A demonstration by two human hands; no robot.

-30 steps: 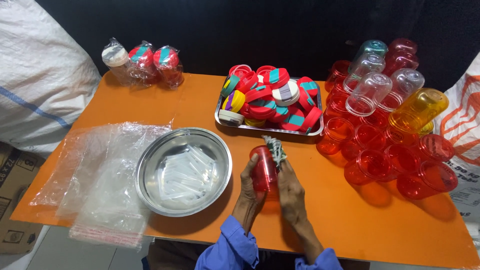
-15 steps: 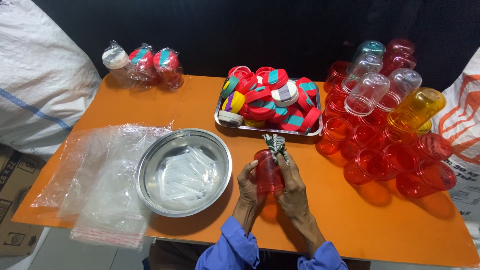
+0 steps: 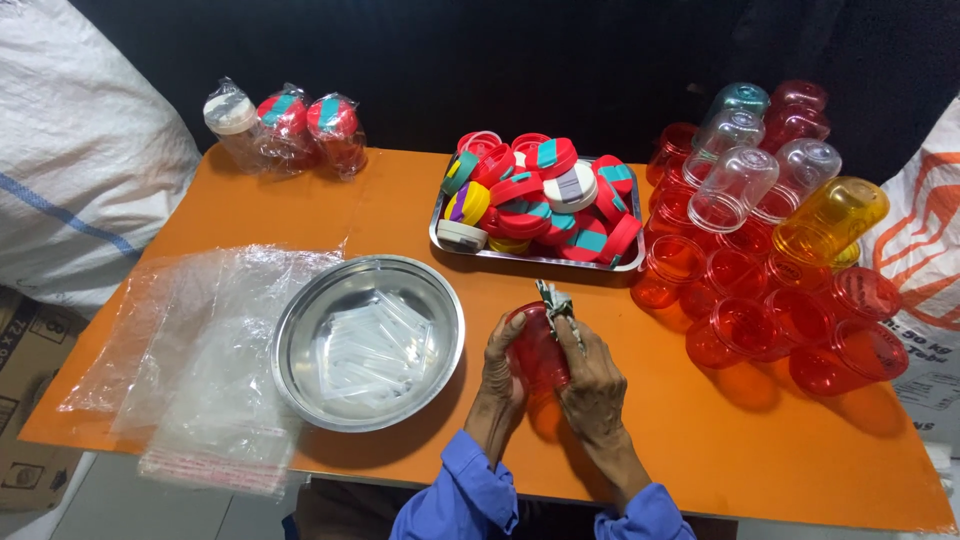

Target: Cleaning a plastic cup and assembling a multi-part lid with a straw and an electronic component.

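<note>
Jar, red translucent plastic point(image 3: 537, 348), right of steel bowl point(image 3: 300, 320): your left hand point(image 3: 498, 372) and right hand point(image 3: 592, 382) clasp it; crumpled insert point(image 3: 555, 300) wants pushing inside.

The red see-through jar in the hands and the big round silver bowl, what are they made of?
The red see-through jar, held between the left hand and right hand, looks like glossy clear-tinted plastic: light passes through it. The big round silver bowl looks like polished metal, probably steel, since its rim shines and mirrors the light.

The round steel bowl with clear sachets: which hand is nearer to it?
Left. The left hand grips the red plastic jar just beside the round steel bowl's rim; the right hand is beyond the jar.
</note>
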